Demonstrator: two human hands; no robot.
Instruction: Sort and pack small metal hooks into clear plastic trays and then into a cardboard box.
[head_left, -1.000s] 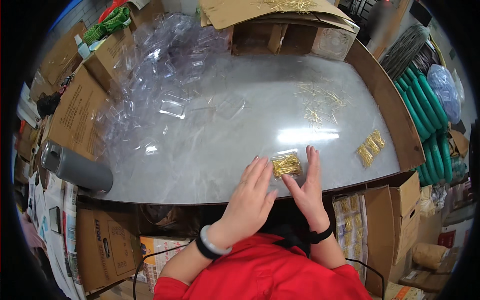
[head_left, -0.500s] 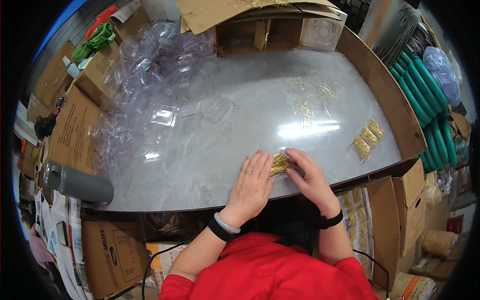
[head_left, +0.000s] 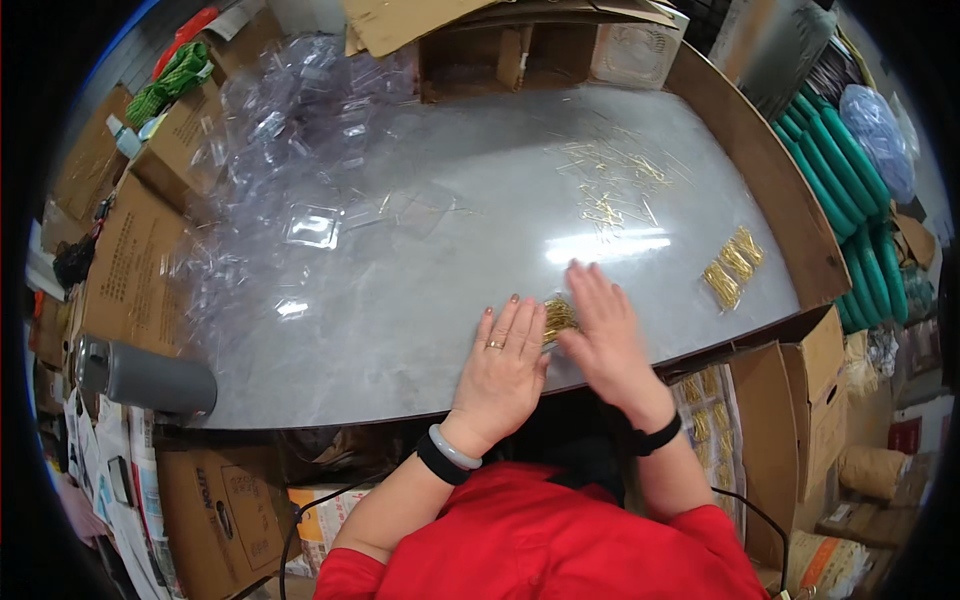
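Observation:
A bundle of thin gold-coloured metal pins or hooks [head_left: 559,320] lies near the table's front edge, between my hands. Flat on the table, my left hand [head_left: 505,365] has its fingers stretched out, its edge against the bundle's left side. My right hand [head_left: 608,335] is open and slightly blurred, raised at the bundle's right side with its fingers pointing away from me; it holds nothing. Farther off lie loose gold pins [head_left: 620,180] in a scattered heap. To the right sit several packed gold bundles [head_left: 735,268] in clear plastic.
Clear plastic cases [head_left: 290,140] pile up along the table's left side. A grey bottle [head_left: 150,375] stands at the front left corner. Cardboard compartments [head_left: 470,65] line the back, and a brown board [head_left: 760,170] edges the right. An open carton [head_left: 775,430] sits below, right.
My right hand has moved forward and lifted off the bundle's right side, its fingers straightening. My left hand stays beside the bundle. The whole view has shifted slightly.

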